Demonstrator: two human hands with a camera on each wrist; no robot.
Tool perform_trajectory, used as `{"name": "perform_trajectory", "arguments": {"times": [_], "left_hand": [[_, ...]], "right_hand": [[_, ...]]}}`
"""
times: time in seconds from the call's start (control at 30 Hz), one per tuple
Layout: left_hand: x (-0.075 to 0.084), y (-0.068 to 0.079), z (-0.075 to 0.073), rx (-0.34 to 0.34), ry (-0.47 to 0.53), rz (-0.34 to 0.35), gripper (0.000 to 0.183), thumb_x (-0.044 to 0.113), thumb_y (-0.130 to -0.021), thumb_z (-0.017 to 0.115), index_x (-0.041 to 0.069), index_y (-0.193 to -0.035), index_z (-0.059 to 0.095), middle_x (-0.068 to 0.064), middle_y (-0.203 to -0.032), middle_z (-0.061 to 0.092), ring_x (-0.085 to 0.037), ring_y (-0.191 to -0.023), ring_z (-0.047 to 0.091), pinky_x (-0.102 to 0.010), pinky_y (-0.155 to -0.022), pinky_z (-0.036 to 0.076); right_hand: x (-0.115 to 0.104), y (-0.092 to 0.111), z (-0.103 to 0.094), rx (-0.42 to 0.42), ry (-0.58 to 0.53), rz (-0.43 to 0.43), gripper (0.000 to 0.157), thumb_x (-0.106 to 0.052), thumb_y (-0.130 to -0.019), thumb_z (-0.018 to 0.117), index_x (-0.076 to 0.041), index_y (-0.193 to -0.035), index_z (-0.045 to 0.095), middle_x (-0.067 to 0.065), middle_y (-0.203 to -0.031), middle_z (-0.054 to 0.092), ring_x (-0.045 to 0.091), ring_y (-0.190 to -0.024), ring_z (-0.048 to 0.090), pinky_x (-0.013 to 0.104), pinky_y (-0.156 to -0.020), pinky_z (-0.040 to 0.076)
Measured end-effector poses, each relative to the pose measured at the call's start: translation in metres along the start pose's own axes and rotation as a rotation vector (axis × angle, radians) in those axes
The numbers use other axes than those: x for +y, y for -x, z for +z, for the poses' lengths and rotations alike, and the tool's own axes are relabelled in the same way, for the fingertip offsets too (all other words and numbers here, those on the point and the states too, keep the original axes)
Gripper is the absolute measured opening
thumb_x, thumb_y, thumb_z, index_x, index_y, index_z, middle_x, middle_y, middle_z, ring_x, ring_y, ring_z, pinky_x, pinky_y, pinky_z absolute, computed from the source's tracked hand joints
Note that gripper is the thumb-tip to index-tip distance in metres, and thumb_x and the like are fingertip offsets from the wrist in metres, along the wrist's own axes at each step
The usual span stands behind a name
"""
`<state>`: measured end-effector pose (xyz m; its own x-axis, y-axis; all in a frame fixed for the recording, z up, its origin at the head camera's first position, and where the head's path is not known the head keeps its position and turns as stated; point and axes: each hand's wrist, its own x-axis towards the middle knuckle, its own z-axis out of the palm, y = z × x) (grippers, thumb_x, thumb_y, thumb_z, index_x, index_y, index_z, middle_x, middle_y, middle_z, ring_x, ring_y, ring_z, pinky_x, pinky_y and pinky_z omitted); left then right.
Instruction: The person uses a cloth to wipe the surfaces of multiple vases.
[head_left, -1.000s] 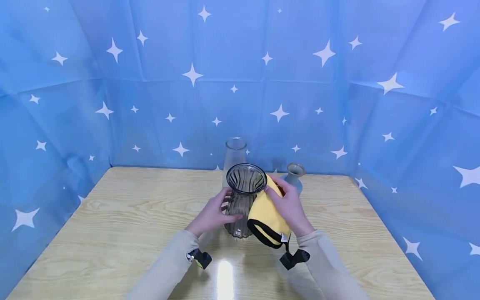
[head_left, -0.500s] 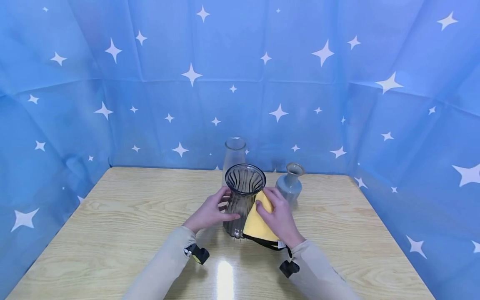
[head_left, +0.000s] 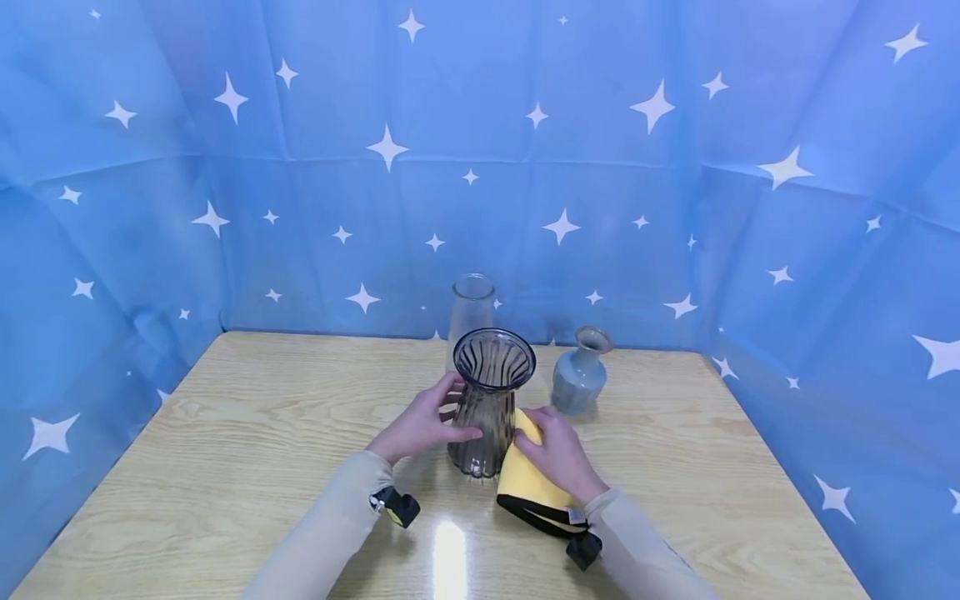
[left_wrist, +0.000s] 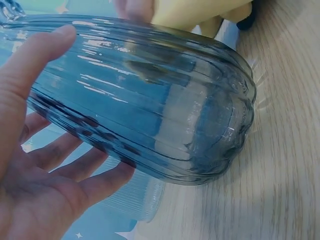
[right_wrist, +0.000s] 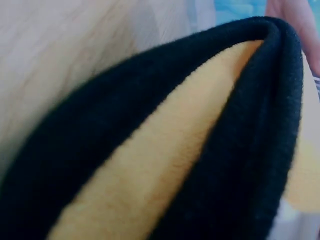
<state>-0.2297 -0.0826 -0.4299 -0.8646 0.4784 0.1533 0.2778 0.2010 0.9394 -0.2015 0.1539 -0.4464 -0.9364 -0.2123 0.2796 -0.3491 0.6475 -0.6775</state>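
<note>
A fluted, smoky-grey glass vase [head_left: 483,421] with a flared rim stands upright on the table. My left hand [head_left: 427,423] holds it from the left, thumb across the front and fingers around the far side; the left wrist view shows the thumb and fingers on the ribbed glass [left_wrist: 125,100]. On the vase's right, my right hand [head_left: 558,454] grips a folded yellow cloth [head_left: 528,479] with black edging, its upper part against the lower side of the vase. Folds of the cloth [right_wrist: 150,150] fill most of the right wrist view and hide the right fingers there.
Behind the grey vase stands a taller clear glass vase [head_left: 471,312], partly hidden. A small blue-grey vase [head_left: 579,379] with a narrow neck is at the back right. Blue star-printed curtains [head_left: 450,200] enclose the back and sides of the wooden table [head_left: 262,417].
My right hand has slid down the vase's right side with the cloth, from near the rim to the lower part, uncovering the small blue-grey vase. My left hand keeps its hold.
</note>
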Motion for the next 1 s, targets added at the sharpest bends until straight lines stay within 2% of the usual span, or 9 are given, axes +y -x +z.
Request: {"name": "perform_trajectory", "arguments": {"times": [0.1,0.17,0.33,0.43,0.5,0.6,0.73,0.83,1.0], "left_hand": [[0.0,0.0,-0.001,-0.008,-0.02,0.001,0.077,0.015,-0.076,0.083,0.018,-0.14,0.04,-0.01,-0.132,0.05,-0.034,-0.126,0.046,-0.048,-0.1,0.043],[0.0,0.0,-0.001,-0.011,-0.038,-0.001,0.077,0.018,-0.076,0.084,0.018,-0.139,0.041,-0.009,-0.132,0.051,-0.034,-0.126,0.047,-0.048,-0.1,0.043],[0.001,0.001,-0.005,-0.047,-0.016,-0.022,0.08,0.017,-0.076,0.083,0.018,-0.142,0.037,-0.01,-0.133,0.048,-0.033,-0.127,0.045,-0.047,-0.102,0.041],[0.001,0.001,-0.007,-0.059,0.012,-0.024,0.084,0.014,-0.077,0.082,0.02,-0.145,0.034,-0.011,-0.135,0.047,-0.034,-0.129,0.043,-0.049,-0.105,0.038],[0.002,0.004,-0.005,-0.04,0.0,-0.007,0.084,0.013,-0.078,0.081,0.02,-0.146,0.033,-0.012,-0.136,0.046,-0.036,-0.13,0.042,-0.051,-0.105,0.036],[0.005,0.011,0.004,0.056,-0.052,0.019,0.083,0.012,-0.076,0.082,0.016,-0.145,0.035,-0.014,-0.139,0.046,-0.037,-0.13,0.041,-0.054,-0.106,0.034],[0.019,0.023,0.023,0.29,-0.116,0.038,0.083,0.013,-0.072,0.084,0.007,-0.141,0.038,-0.016,-0.139,0.046,-0.038,-0.127,0.043,-0.057,-0.104,0.034],[0.029,0.026,0.038,0.426,-0.153,0.054,0.082,0.015,-0.071,0.085,0.002,-0.138,0.04,-0.019,-0.135,0.047,-0.038,-0.123,0.045,-0.055,-0.102,0.037],[0.028,0.02,0.056,0.526,-0.215,0.074,0.079,0.021,-0.07,0.085,0.001,-0.132,0.042,-0.015,-0.125,0.05,-0.031,-0.113,0.05,-0.047,-0.096,0.044]], "right_hand": [[0.005,0.0,0.001,-0.058,0.017,0.024,0.027,-0.008,-0.086,0.065,-0.001,-0.112,0.07,0.011,-0.101,0.065,0.015,-0.078,0.055,0.034,-0.069,0.049],[0.008,0.0,0.001,-0.12,0.029,0.025,0.02,-0.009,-0.086,0.065,-0.002,-0.104,0.072,0.008,-0.089,0.064,0.013,-0.069,0.053,0.031,-0.063,0.048],[0.013,-0.001,-0.003,-0.253,0.076,-0.017,0.005,-0.01,-0.086,0.064,-0.007,-0.086,0.067,-0.001,-0.067,0.05,0.01,-0.054,0.044,0.026,-0.051,0.04],[0.013,-0.004,-0.008,-0.261,0.096,-0.042,0.006,-0.011,-0.087,0.065,-0.007,-0.088,0.068,-0.002,-0.071,0.053,0.01,-0.058,0.045,0.026,-0.053,0.04],[0.011,-0.006,-0.014,-0.252,0.081,-0.037,0.011,-0.011,-0.088,0.065,-0.006,-0.095,0.07,0.0,-0.078,0.056,0.01,-0.062,0.047,0.026,-0.054,0.042],[0.004,-0.009,-0.024,-0.228,0.055,-0.034,0.018,-0.011,-0.089,0.065,-0.003,-0.104,0.07,0.003,-0.082,0.058,0.011,-0.064,0.049,0.027,-0.055,0.044],[-0.011,-0.016,-0.039,-0.169,0.033,-0.044,0.027,-0.01,-0.089,0.066,0.002,-0.113,0.067,0.008,-0.09,0.06,0.011,-0.064,0.051,0.026,-0.055,0.047],[-0.022,-0.024,-0.051,-0.134,0.023,-0.057,0.03,-0.01,-0.089,0.066,0.003,-0.116,0.066,0.01,-0.095,0.061,0.012,-0.063,0.053,0.027,-0.054,0.049],[-0.033,-0.037,-0.067,-0.093,0.013,-0.12,0.032,-0.011,-0.09,0.065,0.002,-0.119,0.064,0.011,-0.1,0.063,0.015,-0.069,0.056,0.029,-0.059,0.051]]}}
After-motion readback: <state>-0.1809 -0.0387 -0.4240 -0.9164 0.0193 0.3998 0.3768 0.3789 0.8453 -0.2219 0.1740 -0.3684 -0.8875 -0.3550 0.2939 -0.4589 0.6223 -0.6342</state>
